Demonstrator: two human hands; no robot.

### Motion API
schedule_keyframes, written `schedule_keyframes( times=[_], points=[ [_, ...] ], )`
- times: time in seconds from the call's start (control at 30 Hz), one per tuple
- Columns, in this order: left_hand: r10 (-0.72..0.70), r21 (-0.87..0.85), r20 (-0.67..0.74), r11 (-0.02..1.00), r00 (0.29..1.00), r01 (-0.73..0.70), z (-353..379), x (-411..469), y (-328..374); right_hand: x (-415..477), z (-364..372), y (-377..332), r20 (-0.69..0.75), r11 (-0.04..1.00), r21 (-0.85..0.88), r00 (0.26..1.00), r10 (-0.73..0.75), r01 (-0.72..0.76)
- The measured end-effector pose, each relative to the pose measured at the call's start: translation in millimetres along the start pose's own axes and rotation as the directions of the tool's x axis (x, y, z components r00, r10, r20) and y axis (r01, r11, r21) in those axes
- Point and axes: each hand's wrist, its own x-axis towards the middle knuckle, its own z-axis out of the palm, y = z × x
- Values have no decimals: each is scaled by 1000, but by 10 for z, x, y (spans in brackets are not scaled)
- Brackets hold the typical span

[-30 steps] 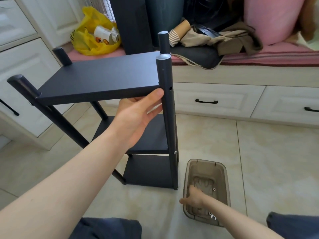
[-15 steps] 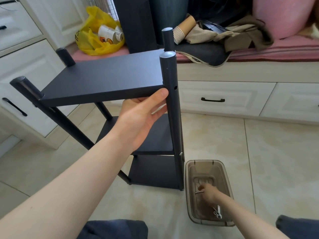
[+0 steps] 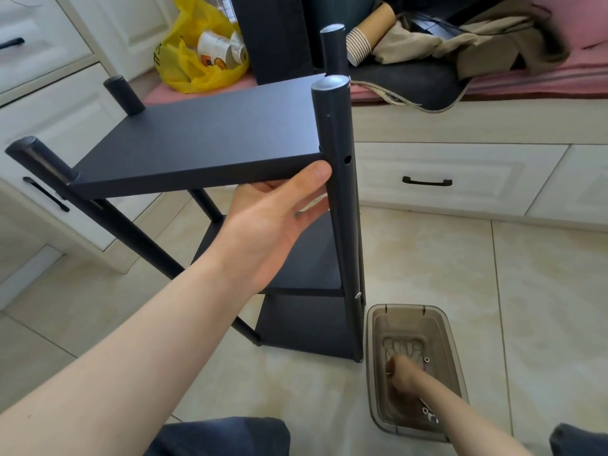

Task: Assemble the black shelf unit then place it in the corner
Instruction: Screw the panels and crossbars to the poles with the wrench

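The black shelf unit [image 3: 204, 139] stands upright on the tiled floor, with three boards between four round posts. My left hand [image 3: 273, 225] grips the top board's front edge near the front right post [image 3: 339, 199], thumb on the edge and fingers underneath. An open screw hole [image 3: 346, 159] shows in that post at board level. My right hand [image 3: 403, 373] reaches down into a translucent brown box [image 3: 455, 350] to the right of the unit's foot. Its fingers are curled, pinching a small metal screw at their tips.
Small loose metal parts [image 3: 426, 359] lie in the box. Behind the unit is a window bench with white drawers [image 3: 427, 182], a yellow bag [image 3: 194, 60], a leaning black panel [image 3: 273, 34], paper cups and clothes. White cabinets [image 3: 49, 103] stand close on the left.
My right hand moved from the box's near left rim into the box and curled over a small part. My left hand has kept its hold on the top board.
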Motion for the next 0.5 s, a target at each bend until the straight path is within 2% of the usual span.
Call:
schedule_keyframes(
  times=[0.2, 0.5],
  points=[
    [3, -11, -4, 1000, 1000, -3, -15, 10, -16, 8, 53, -40, -59, 997, -77, 998, -19, 14],
    [-7, -2, -3, 1000, 1000, 7, -4, 3, -9, -141, 58, 83, -105, 962, -243, 982, -157, 128]
  ],
)
